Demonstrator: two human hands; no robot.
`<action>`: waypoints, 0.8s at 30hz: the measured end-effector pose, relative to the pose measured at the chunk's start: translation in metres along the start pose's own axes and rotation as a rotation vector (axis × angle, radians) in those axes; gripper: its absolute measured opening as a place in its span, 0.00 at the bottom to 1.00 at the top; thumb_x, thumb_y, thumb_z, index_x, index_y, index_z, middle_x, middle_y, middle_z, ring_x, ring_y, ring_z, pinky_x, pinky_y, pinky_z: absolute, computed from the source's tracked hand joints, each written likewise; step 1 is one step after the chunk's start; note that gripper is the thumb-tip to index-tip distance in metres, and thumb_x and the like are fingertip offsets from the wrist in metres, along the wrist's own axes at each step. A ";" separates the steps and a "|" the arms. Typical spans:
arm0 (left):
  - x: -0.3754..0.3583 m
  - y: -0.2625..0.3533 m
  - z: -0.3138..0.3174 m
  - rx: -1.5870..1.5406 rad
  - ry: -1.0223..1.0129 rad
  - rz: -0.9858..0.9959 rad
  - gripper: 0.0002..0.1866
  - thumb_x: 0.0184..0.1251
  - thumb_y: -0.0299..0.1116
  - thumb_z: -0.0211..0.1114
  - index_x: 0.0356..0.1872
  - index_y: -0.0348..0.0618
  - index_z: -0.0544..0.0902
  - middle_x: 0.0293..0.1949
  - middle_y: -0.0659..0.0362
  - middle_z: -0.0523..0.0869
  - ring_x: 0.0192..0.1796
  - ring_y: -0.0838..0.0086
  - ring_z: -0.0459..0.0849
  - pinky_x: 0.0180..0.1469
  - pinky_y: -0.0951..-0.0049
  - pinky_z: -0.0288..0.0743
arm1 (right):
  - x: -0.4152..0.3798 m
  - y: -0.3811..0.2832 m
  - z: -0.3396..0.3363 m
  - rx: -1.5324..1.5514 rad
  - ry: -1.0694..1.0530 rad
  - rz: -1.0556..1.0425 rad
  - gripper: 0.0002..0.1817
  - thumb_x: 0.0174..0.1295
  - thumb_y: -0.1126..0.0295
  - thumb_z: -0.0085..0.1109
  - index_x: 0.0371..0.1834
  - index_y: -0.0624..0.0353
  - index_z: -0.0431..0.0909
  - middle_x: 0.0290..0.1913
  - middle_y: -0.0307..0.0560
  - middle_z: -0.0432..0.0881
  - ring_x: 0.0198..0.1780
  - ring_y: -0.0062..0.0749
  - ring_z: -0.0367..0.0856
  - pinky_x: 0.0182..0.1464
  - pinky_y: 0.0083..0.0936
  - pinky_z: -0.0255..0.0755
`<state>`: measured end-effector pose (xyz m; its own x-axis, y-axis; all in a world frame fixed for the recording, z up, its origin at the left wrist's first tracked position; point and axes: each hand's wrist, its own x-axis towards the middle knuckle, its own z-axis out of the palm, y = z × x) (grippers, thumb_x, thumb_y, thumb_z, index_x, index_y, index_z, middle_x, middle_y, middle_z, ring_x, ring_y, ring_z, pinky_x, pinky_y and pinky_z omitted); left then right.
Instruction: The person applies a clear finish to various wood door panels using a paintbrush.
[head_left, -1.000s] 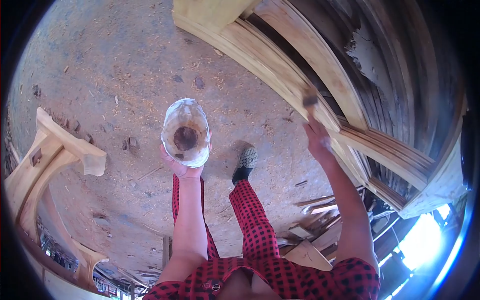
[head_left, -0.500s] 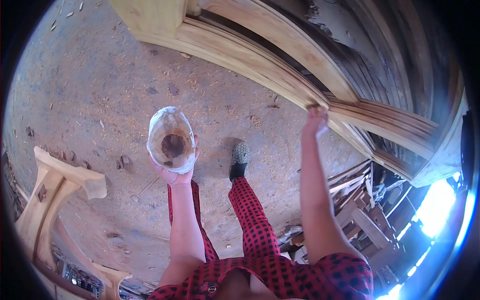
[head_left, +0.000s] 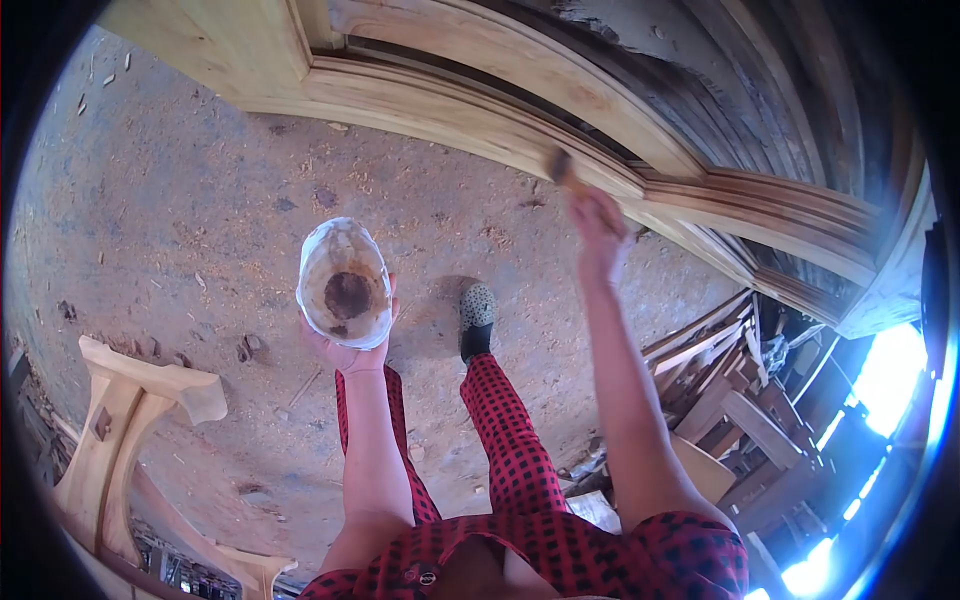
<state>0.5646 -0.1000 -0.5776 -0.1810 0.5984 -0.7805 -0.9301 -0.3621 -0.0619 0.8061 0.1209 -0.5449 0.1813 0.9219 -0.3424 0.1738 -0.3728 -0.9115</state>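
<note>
My left hand (head_left: 352, 352) is wrapped round the underside of a whitish, cut-open plastic container (head_left: 315, 262), with dark brown residue in its bottom. In my right hand (head_left: 600, 235) is a paintbrush (head_left: 562, 168), its handle between closed fingers and its dark bristles pointing up and left. The bristles overlap the lower edge of a pale wooden frame (head_left: 450, 108) with grooved mouldings, which slants across the upper right. Motion blurs the brush and that hand slightly.
A shaped wooden stand (head_left: 125, 410) is at the lower left. Wood offcuts (head_left: 750, 430) are piled at the lower right, beside bright light. Shavings are scattered over the dirt floor (head_left: 190, 230). My shoe (head_left: 478, 305) rests on it.
My right hand has shifted left along the frame and turned, so the brush now shows clearly. The container stays almost in place. The view has moved a little.
</note>
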 end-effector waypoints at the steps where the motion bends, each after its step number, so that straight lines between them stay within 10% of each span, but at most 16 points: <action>1: 0.002 0.001 -0.003 -0.072 -0.043 -0.037 0.43 0.49 0.66 0.61 0.64 0.55 0.66 0.63 0.52 0.68 0.62 0.35 0.64 0.46 0.41 0.72 | 0.009 0.005 -0.034 0.018 0.110 -0.028 0.13 0.61 0.76 0.58 0.49 0.64 0.77 0.46 0.50 0.80 0.48 0.37 0.81 0.53 0.31 0.77; 7: 0.007 -0.002 0.004 -0.070 -0.109 -0.053 0.44 0.47 0.63 0.66 0.65 0.58 0.66 0.64 0.53 0.67 0.62 0.36 0.66 0.47 0.36 0.72 | 0.042 0.029 -0.081 -0.016 0.429 -0.230 0.11 0.62 0.78 0.55 0.47 0.61 0.78 0.46 0.45 0.80 0.47 0.28 0.78 0.50 0.22 0.72; 13: 0.009 -0.002 0.007 -0.030 -0.107 -0.072 0.44 0.46 0.66 0.64 0.65 0.59 0.66 0.63 0.54 0.69 0.59 0.36 0.70 0.44 0.39 0.76 | -0.036 0.008 0.119 -0.060 -0.099 -0.342 0.34 0.59 0.89 0.47 0.67 0.55 0.48 0.60 0.48 0.71 0.60 0.33 0.73 0.60 0.24 0.66; 16: 0.008 -0.001 0.013 0.028 -0.136 -0.039 0.44 0.46 0.66 0.64 0.65 0.59 0.65 0.63 0.54 0.69 0.59 0.37 0.70 0.44 0.40 0.76 | -0.062 -0.017 0.197 0.006 -0.258 -0.416 0.12 0.59 0.85 0.54 0.41 0.58 0.80 0.55 0.43 0.69 0.56 0.30 0.73 0.56 0.21 0.69; 21: 0.007 0.000 0.010 0.053 -0.112 -0.011 0.44 0.46 0.66 0.64 0.65 0.59 0.66 0.63 0.56 0.69 0.61 0.41 0.69 0.46 0.42 0.75 | -0.039 -0.009 0.249 0.417 -0.577 -0.196 0.10 0.58 0.81 0.59 0.41 0.57 0.82 0.45 0.43 0.81 0.44 0.30 0.81 0.49 0.21 0.73; 24: 0.007 0.000 0.008 0.053 -0.147 -0.014 0.43 0.47 0.67 0.63 0.65 0.59 0.66 0.63 0.57 0.69 0.61 0.41 0.69 0.46 0.42 0.74 | -0.015 -0.007 0.206 0.090 -0.415 -0.135 0.09 0.59 0.79 0.59 0.42 0.60 0.81 0.42 0.45 0.83 0.43 0.31 0.83 0.49 0.20 0.75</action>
<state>0.5603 -0.0902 -0.5777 -0.2091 0.7030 -0.6798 -0.9478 -0.3170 -0.0362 0.6026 0.1317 -0.5799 -0.2446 0.9327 -0.2649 0.0812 -0.2525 -0.9642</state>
